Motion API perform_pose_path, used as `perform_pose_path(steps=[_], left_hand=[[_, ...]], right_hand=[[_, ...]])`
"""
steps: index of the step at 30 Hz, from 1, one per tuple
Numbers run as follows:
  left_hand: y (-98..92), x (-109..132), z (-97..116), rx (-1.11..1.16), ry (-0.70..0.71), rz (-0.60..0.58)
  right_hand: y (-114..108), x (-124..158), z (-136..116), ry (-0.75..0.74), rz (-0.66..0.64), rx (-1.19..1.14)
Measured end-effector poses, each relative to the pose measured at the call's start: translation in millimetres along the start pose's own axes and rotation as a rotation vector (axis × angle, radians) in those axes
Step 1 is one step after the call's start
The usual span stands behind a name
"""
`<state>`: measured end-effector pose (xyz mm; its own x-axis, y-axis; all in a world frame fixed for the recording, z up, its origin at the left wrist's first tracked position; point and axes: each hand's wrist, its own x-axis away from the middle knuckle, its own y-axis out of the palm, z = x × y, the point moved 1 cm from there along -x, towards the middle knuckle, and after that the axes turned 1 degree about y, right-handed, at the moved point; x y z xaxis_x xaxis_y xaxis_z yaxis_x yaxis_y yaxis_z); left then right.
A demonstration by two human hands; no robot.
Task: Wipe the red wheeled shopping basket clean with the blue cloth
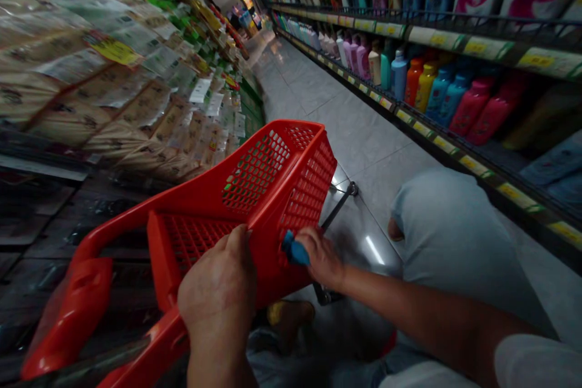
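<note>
Left hand (218,288) curls over a red cart (270,248); right hand (322,257) closes round a blue cloth (297,251) at its right side.
Cloth looks soft, light; stiff cart probably rolls, so steady its rim (195,187).

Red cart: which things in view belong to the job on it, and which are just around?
Seemingly in the job:
red cart
blue item, held in the right hand at the cart's side
left hand, on the cart's edge

Just around:
bottles on the shelf
packaged goods stacked opposite
</note>
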<state>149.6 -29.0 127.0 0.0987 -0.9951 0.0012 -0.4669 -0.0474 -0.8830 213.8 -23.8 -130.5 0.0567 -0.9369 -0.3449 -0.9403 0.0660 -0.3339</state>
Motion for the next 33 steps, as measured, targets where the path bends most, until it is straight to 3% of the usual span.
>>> perform_pose_path(steps=[2, 3, 8, 10, 13, 17, 19, 23, 26, 29, 33], left_hand=[[3.4, -3.7, -2.1, -0.003, -0.021, -0.004], [4.8, -5.4, -3.1, -0.002, -0.026, -0.007], [7.7, -9.1, -6.0, -0.005, -0.032, -0.014], [7.9, -8.3, -5.3, -0.01, -0.03, -0.009], [8.5, -5.2, -2.6, -0.02, -0.012, 0.021], [10.4, -1.1, -0.3, -0.032, 0.016, 0.082], [11.9, -0.7, -0.2, -0.038, 0.025, 0.088], [15.5, -2.5, -0.6, -0.051, 0.007, 0.075], [16.2, -3.4, -0.3, -0.055, -0.001, 0.097], [14.9, -3.5, 0.4, -0.054, 0.001, 0.086], [13.2, -3.5, 1.1, -0.067, 0.015, 0.087]], right_hand=[[10.0, 19.0, -5.1, -0.021, -0.064, -0.055], [8.7, 20.8, -4.9, 0.014, -0.021, -0.089], [-25.2, -21.7, 2.2, 0.207, 0.399, -0.144], [-28.6, -34.6, -5.9, 0.174, 0.386, -0.154], [-18.8, -34.5, -24.3, 0.11, 0.239, -0.268], [-9.0, -31.6, -28.9, 0.21, 0.14, -0.55], [-8.9, -37.7, -22.7, 0.257, 0.194, -0.574], [-7.2, -52.4, -13.0, 0.291, 0.492, -0.388], [-1.7, -54.3, -18.1, 0.308, 0.602, -0.328], [6.0, -46.4, -33.9, 0.306, 0.596, -0.312], [17.4, -32.8, -49.8, 0.236, 0.454, -0.292]])
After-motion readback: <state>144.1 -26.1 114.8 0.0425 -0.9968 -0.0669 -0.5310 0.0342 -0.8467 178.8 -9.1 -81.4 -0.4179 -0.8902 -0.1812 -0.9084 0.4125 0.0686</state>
